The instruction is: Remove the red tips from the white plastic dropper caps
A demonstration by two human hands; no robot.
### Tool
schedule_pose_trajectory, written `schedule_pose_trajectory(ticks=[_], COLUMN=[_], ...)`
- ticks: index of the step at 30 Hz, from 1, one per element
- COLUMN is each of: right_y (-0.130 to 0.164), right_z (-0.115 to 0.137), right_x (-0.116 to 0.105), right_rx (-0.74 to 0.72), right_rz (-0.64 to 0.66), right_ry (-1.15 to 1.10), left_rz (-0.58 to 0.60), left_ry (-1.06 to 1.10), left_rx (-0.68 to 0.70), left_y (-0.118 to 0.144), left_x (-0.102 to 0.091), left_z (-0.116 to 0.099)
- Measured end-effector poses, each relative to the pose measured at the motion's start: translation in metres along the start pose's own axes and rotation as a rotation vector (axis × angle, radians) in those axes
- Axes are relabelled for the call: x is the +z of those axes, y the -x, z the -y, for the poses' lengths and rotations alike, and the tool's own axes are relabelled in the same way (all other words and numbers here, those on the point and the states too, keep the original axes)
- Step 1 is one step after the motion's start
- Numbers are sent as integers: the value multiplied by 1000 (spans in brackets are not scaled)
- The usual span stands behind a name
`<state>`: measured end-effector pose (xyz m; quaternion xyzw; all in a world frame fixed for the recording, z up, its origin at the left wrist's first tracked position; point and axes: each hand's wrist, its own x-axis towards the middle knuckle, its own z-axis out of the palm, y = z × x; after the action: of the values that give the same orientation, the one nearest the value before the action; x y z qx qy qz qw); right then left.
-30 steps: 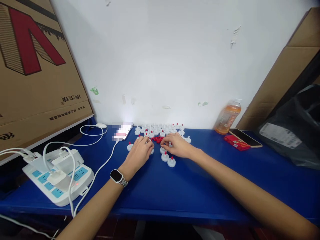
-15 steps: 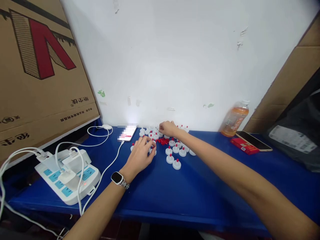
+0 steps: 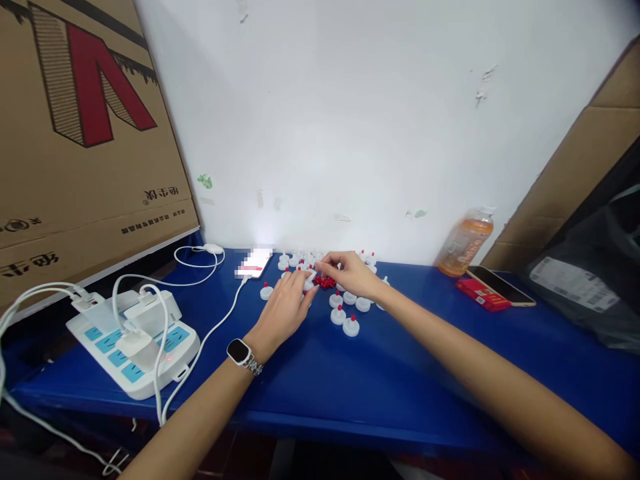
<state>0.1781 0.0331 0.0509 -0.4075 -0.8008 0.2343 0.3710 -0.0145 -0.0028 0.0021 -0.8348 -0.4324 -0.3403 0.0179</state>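
Observation:
My left hand [image 3: 286, 301], wearing a watch at the wrist, has its thumb and fingers closed on a white nozzle cap [image 3: 309, 281], which is tilted and partly covered by the fingers. Just to its right, my right hand [image 3: 349, 272] is bent over with thumb and forefinger pinched together close to that cap. Whatever lies between those fingertips is too small to tell. Beneath the right hand is a pile of small red tips [image 3: 325, 282]. Several white caps with red tips [image 3: 351, 326] stand around both hands, and white caps with bare nozzles [image 3: 284, 258] stand behind.
A lit phone [image 3: 257, 262] on a charging cable lies left of the caps. Nearer on the left is a power strip [image 3: 145, 387] with plugs and loose cables. To the right are an orange drink bottle [image 3: 465, 247], a red box [image 3: 483, 295] and another phone [image 3: 503, 285].
My right hand has come back from the caps by the wall towards my left hand. The cap in my left hand is now raised and tilted towards it.

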Motion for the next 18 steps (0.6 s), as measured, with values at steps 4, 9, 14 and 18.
schedule_pose_trajectory(ticks=[4,9,14,18], right_y=[-16,-20,-19,-20], right_z=[-31,-50,-54,-52], right_x=[-5,1,6,7], right_rx=[17,-21,22,44], right_rz=[110,256,257,259], right_ry=[408,681,622,608], left_rz=[40,77,80,95], left_ry=[-53,-102,-92,-98], left_rx=[23,50,48,51], left_y=[1,0,0,1], left_x=[-2,-4,-3,-2], left_z=[1,-1,0,2])
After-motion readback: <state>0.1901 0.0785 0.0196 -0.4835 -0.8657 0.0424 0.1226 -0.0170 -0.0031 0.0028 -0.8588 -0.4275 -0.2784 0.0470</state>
